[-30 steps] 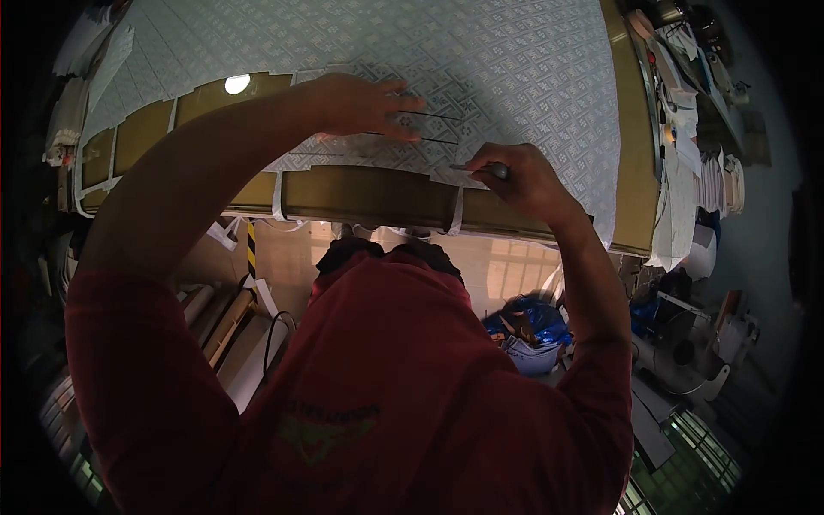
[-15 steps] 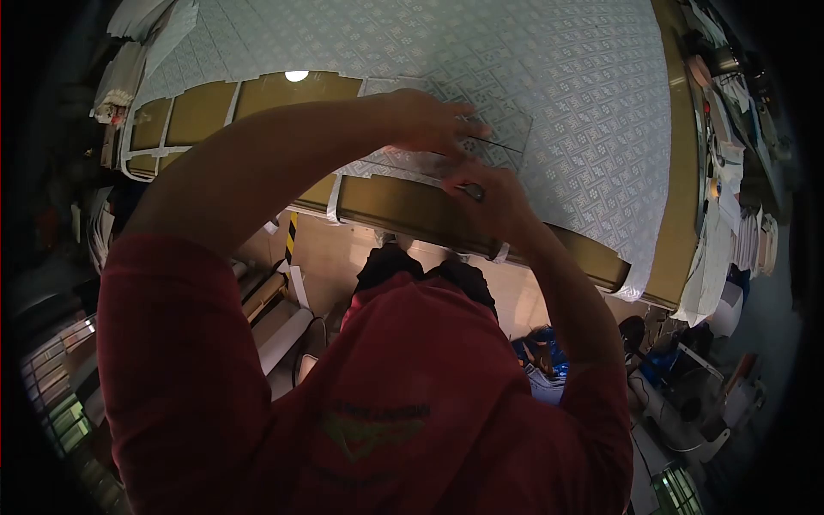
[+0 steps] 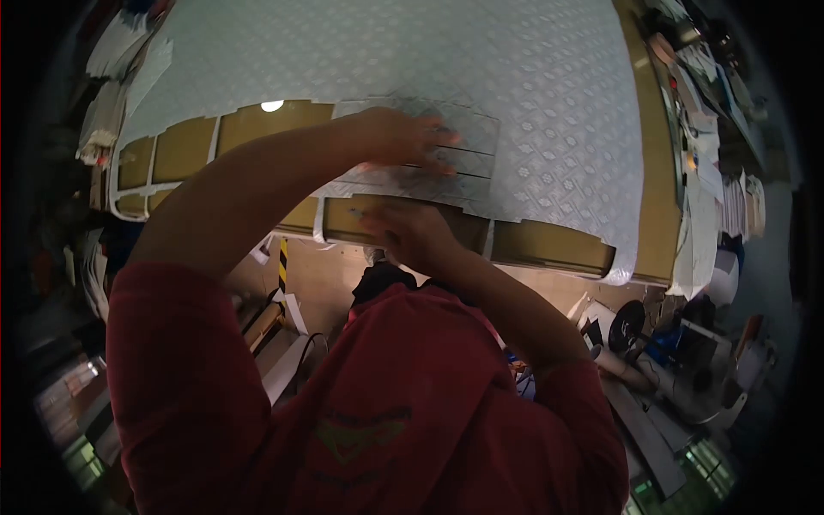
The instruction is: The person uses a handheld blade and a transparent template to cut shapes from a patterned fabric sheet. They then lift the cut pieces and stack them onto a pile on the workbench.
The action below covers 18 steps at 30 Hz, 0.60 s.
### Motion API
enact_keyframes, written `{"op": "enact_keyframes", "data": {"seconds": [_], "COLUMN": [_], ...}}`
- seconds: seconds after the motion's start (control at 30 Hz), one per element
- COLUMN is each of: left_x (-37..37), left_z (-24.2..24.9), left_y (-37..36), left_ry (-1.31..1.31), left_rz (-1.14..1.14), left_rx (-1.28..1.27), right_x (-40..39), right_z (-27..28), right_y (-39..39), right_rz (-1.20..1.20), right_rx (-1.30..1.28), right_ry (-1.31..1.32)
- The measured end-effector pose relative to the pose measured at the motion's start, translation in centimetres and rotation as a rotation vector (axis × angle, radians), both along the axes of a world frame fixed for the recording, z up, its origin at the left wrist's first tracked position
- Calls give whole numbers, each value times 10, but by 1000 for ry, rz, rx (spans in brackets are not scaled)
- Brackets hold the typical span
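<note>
My left hand (image 3: 399, 137) lies with its fingers spread on a see-through rectangular sheet (image 3: 477, 137) marked with dark straight lines. Beneath that sheet is a pale patterned covering (image 3: 558, 129), cut in steps along its near edge. Close to the table's front edge is my right hand (image 3: 416, 233), its fingers closed. A small pale tip (image 3: 356, 212) pokes out past the fingertips; the rest of what it holds is hidden, so its kind does not show.
The brown table (image 3: 549, 245) has pale strips wrapped over its front edge. Paper stacks (image 3: 103, 120) stand at the left, and more papers (image 3: 699, 172) and clutter line the right. Yellow-black tape (image 3: 283, 262) shows below the table.
My right hand has moved left and nearer my body, from beside the left fingers to the table's front edge. The left hand still rests on the see-through sheet; the camera view has shifted.
</note>
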<state>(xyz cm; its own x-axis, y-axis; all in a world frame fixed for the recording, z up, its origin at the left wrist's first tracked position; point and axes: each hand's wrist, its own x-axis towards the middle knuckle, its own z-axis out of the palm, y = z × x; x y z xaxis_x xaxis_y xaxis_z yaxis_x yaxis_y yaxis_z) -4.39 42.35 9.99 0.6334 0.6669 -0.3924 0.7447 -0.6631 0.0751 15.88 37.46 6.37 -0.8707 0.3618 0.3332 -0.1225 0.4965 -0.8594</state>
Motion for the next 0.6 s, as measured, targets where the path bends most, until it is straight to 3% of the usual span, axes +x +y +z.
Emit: {"op": "enact_keyframes", "data": {"seconds": [0.13,0.27,0.37,0.43,0.5,0.6], "left_x": [15,28,19,30,18,-25], "left_z": [21,37,18,32,26,-44], "left_y": [3,7,11,11,11,32], "left_ry": [42,85,-56,28,23,-48], "left_rz": [8,-5,-149,-120,-128,-269], "left_rx": [-58,-52,77,-26,-70,-26], "right_x": [73,126,154,163,168,164], "right_z": [-3,-5,-10,-11,2,7], "right_y": [7,7,-2,-10,-15,-42], "right_rz": [-145,-448,-581,-633,-740,-830], "right_rx": [157,-15,2,57,114,108], "right_ry": [-222,-30,-98,-143,-168,-357]}}
